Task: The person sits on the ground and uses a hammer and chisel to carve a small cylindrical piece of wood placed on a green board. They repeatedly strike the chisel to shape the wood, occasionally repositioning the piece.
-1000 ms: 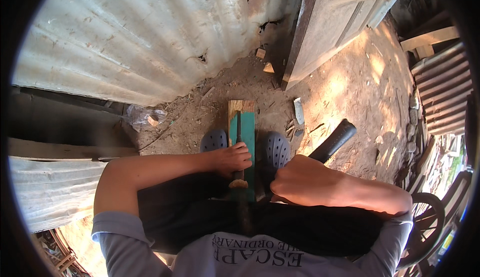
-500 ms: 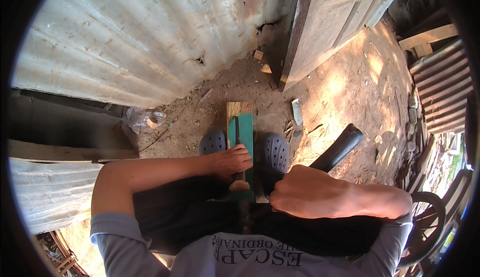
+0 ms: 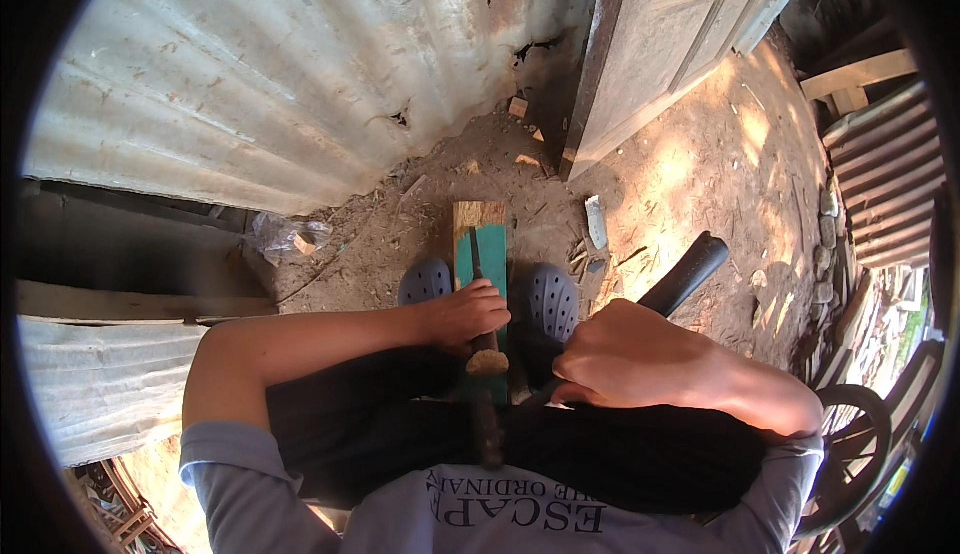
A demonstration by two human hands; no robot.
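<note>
My left hand (image 3: 470,316) is closed round a chisel (image 3: 475,246), whose narrow dark blade lies along a wooden board (image 3: 490,239) painted green with a bare wood end. The chisel's blunt, frayed butt (image 3: 488,362) sticks out below my fist, toward me. In my right hand (image 3: 640,354) is a hammer with a thick black handle (image 3: 690,272) slanting up to the right. Its dark, rusty-looking head (image 3: 487,432) is blurred and appears close to the chisel's butt; whether they touch I cannot tell. The board sits between my feet.
Grey clogs (image 3: 545,299) flank the board on the dirt floor. A pale flat blade-like piece (image 3: 596,222) lies to the right, near wood scraps. A corrugated metal wall (image 3: 280,74) stands ahead, beside a wooden door (image 3: 670,54). A crumpled plastic bag (image 3: 285,234) lies at left.
My right hand and the hammer have shifted slightly up and right. My left hand and the chisel have moved a little, with the blade still on the board.
</note>
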